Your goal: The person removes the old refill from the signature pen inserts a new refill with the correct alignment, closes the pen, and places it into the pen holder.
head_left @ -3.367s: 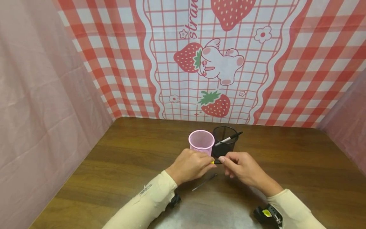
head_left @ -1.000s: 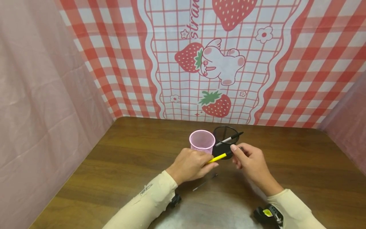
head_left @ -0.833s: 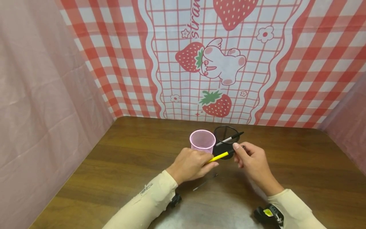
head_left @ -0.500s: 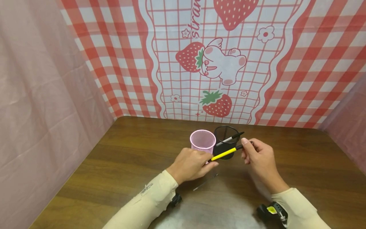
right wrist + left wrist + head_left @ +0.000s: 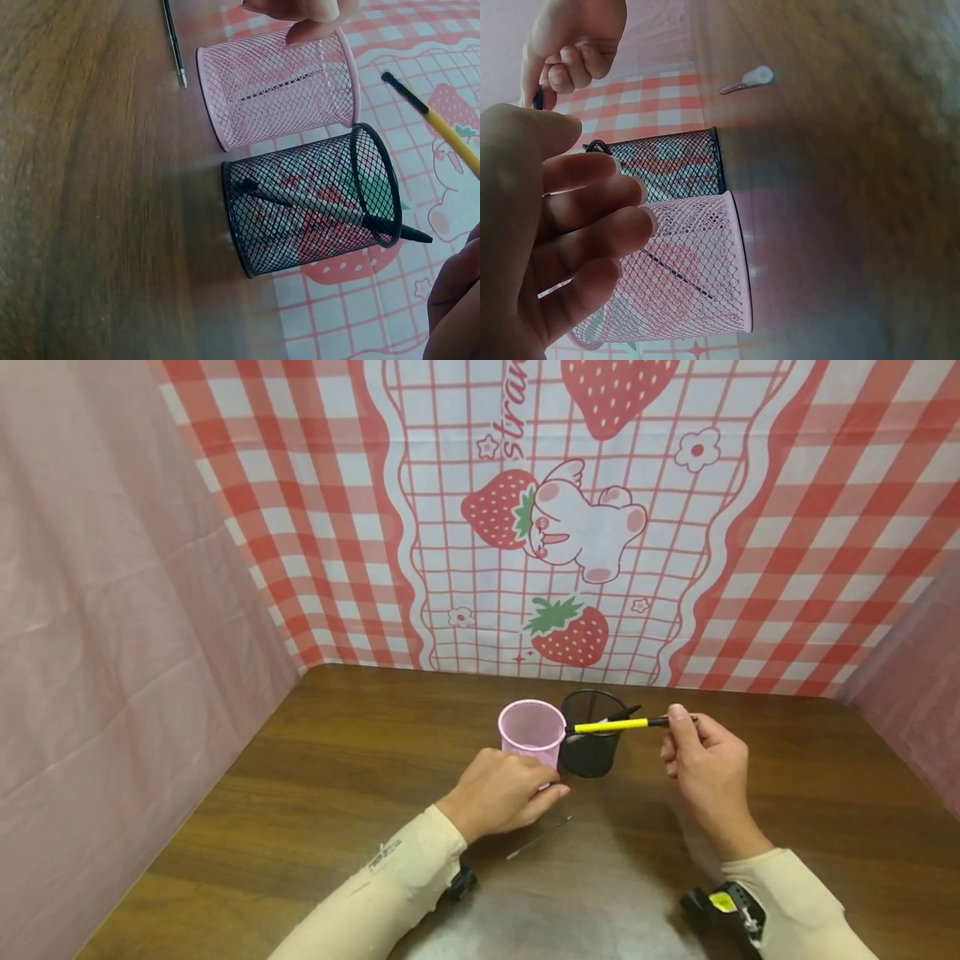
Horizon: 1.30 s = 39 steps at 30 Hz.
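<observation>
The right hand (image 5: 705, 768) is pinching a slim yellow pen (image 5: 611, 725), showing black at both ends; the left hand (image 5: 506, 789) is hanging loose, fingers slightly apart.

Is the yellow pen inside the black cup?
No, the right wrist view shows the yellow pen outside the black cup, held by the right hand.

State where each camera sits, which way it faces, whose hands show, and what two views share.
Head: worn on the head, facing forward and down at the table; left hand, right hand and sleeves show.
Left wrist: facing the left hand's fingers and pink mesh cup; right hand appears beyond.
Right wrist: facing black mesh cup and yellow pen; parts of both hands show.
Both wrist views share the two cups, seen sideways.
</observation>
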Available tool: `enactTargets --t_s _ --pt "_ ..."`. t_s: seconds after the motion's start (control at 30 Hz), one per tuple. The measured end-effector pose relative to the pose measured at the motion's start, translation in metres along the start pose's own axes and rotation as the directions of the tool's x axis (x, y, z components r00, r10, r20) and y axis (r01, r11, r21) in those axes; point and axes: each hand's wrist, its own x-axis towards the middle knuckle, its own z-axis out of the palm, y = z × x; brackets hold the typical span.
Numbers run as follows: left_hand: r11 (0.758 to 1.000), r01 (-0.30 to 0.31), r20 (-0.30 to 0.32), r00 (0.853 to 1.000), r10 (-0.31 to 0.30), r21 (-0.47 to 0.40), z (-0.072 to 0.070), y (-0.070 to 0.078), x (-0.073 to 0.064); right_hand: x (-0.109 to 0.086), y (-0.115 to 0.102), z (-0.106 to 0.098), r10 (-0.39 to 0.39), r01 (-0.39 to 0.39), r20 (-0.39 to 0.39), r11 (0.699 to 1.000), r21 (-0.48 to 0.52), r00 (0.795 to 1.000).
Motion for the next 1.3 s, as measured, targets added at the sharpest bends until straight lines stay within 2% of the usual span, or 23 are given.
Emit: enactTargets --t_s 0.33,0.47,0.67,0.8,1.03,1.3 --pt "1.000 -0.020 0.014 1.000 0.020 0.022 0.000 0.001 0.000 0.004 0.003 0.001 -0.008 0.007 -0.054 1.000 -0.028 0.999" --pt "1.000 -0.022 0.026 0.999 0.022 0.013 0.000 0.002 0.001 0.004 0.006 0.000 0.016 -0.019 -0.075 0.999 -0.038 0.997" --pt "1.000 -0.023 0.038 0.999 0.023 0.004 0.000 0.003 0.001 0.004 0.010 0.001 0.037 -0.039 -0.046 0.999 -0.028 0.998" --pt "1.000 -0.022 0.034 0.999 0.022 0.006 -0.001 0.003 0.002 0.004 0.012 0.005 0.045 -0.044 -0.023 0.998 0.043 0.999" --pt "1.000 -0.031 0.041 0.999 0.031 0.001 0.000 0.002 0.002 0.005 0.015 0.014 0.011 -0.010 -0.019 0.999 0.045 1.000" --pt "1.000 -0.031 0.054 0.998 0.031 0.001 0.001 0.003 0.002 0.011 0.019 0.022 0.076 -0.076 -0.016 0.996 0.045 0.997"
